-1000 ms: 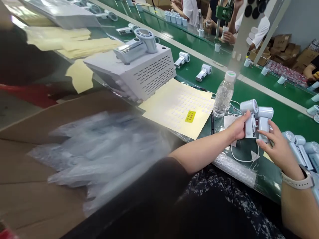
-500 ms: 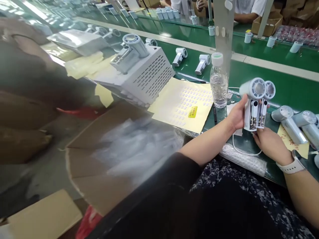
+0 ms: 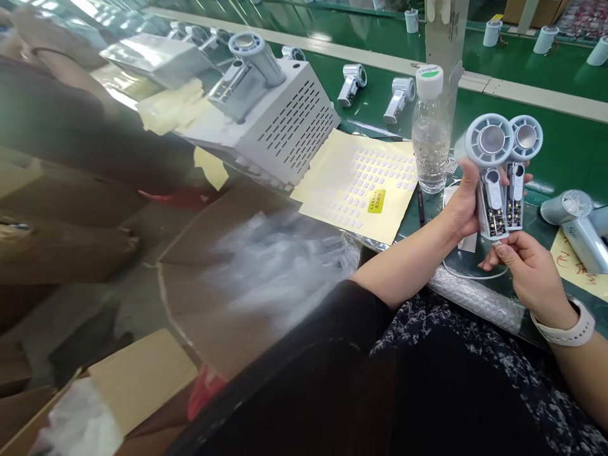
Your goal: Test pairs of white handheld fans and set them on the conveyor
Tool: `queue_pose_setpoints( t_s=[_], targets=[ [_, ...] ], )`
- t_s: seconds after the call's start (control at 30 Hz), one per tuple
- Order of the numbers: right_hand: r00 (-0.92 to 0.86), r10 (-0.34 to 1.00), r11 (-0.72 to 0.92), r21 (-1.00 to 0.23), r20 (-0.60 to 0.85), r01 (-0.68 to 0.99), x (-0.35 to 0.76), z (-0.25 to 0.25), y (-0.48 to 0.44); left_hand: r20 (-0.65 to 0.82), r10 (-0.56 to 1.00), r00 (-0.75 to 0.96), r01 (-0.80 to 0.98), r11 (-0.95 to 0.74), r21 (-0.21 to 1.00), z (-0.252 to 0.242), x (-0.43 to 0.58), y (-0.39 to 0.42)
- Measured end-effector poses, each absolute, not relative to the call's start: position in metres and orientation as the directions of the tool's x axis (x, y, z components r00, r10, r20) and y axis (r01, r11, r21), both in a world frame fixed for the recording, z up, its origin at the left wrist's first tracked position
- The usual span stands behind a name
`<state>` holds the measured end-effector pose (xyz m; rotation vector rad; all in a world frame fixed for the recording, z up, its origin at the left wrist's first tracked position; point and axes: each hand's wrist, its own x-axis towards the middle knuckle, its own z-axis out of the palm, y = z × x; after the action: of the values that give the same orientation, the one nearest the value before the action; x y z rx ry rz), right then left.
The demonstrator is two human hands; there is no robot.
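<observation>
My left hand (image 3: 468,202) is closed around two light-blue handheld fans, held side by side above the bench. The nearer fan (image 3: 490,140) overlaps the second fan (image 3: 527,136). Both handles are uncovered in front and show small circuit boards with lit spots. Under the nearer handle, my right hand (image 3: 539,275) pinches the end of a white cable (image 3: 475,277) against its base; the fingers partly hide the plug. More fans (image 3: 584,237) lie to the right on a yellow sheet with red handwriting.
A water bottle (image 3: 431,142), a black pen (image 3: 420,208) and a yellow sticker sheet (image 3: 368,180) are left of my hands. Bubble wrap (image 3: 479,299) lies along the bench edge. A slotted metal box (image 3: 289,120) bears another fan. Beyond runs a green conveyor (image 3: 513,111). Another person's arm (image 3: 61,60) is blurred at left.
My view has shifted, so bench items appear elsewhere in frame. Both fans now face me more squarely, with lit spots on their boards. My right fingers show more clearly at the nearer handle's base.
</observation>
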<state>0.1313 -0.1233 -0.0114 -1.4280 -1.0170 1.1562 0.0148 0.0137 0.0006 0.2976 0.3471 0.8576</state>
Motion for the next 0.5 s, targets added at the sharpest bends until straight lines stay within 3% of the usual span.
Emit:
queue_pose_setpoints(
  t_s=[0.17,0.5],
  targets=[
    [0.108,0.987,-0.103,-0.988,-0.115,-0.112,0.125,-0.011,-0.128,-0.144,0.826,0.545,-0.709,0.546,0.446,-0.004,0.017,0.014],
    [0.218,0.968,-0.060,-0.955,-0.127,-0.290,0.115,-0.014,-0.134,-0.016,0.880,0.475,-0.675,0.376,0.635,-0.017,0.022,0.008]
  ],
)
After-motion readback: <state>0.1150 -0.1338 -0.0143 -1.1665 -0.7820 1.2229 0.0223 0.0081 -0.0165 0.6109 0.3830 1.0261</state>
